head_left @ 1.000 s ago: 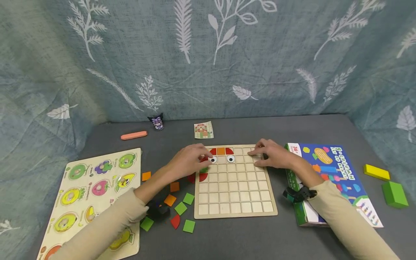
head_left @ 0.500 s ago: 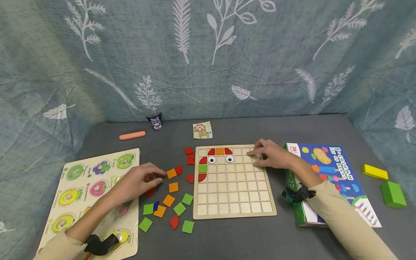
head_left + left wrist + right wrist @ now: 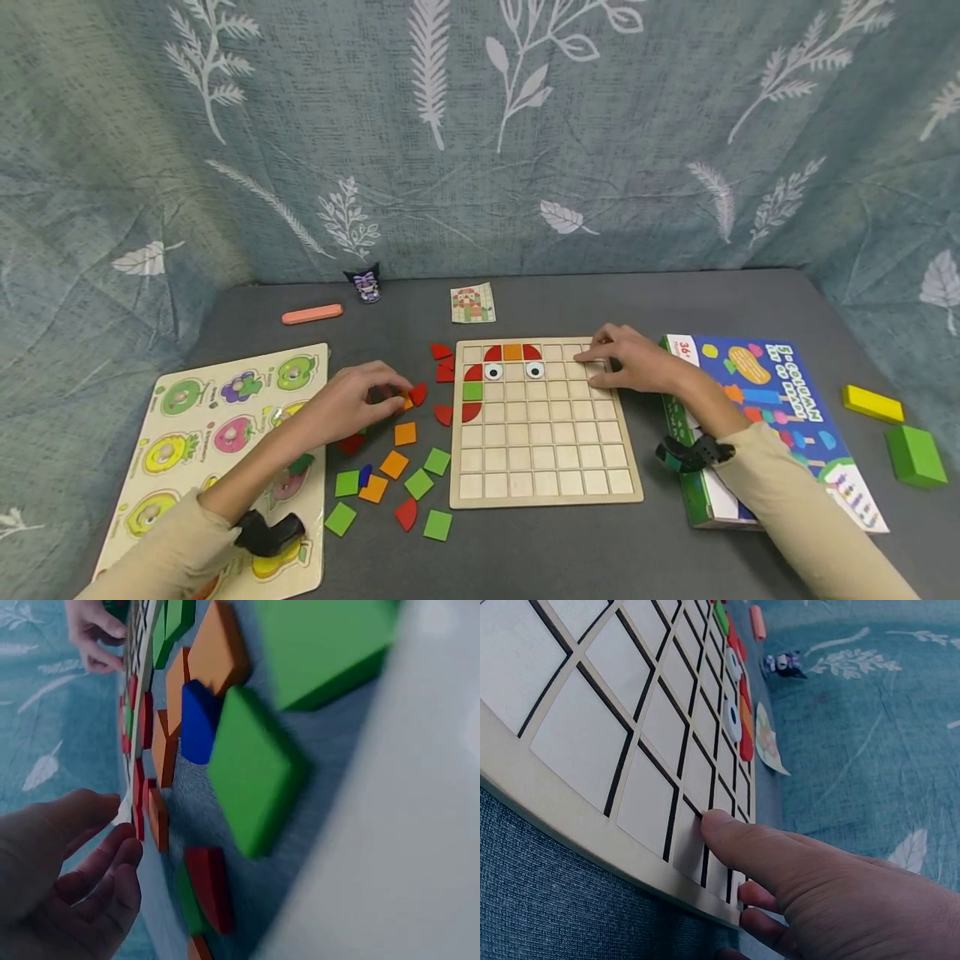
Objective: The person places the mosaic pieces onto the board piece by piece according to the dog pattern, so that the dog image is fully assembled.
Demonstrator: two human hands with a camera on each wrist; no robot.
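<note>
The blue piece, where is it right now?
In the head view the blue piece lies on the grey table left of the grid board, between a green square and an orange square.

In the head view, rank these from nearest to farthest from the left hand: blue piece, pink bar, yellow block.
From the left hand:
1. Blue piece, just below it among the loose tiles.
2. Pink bar, toward the table's back, left.
3. Yellow block, far right, beyond the box.

Teal leaf-print curtain [image 3: 480, 142] hangs behind a grey table [image 3: 675, 292]
</note>
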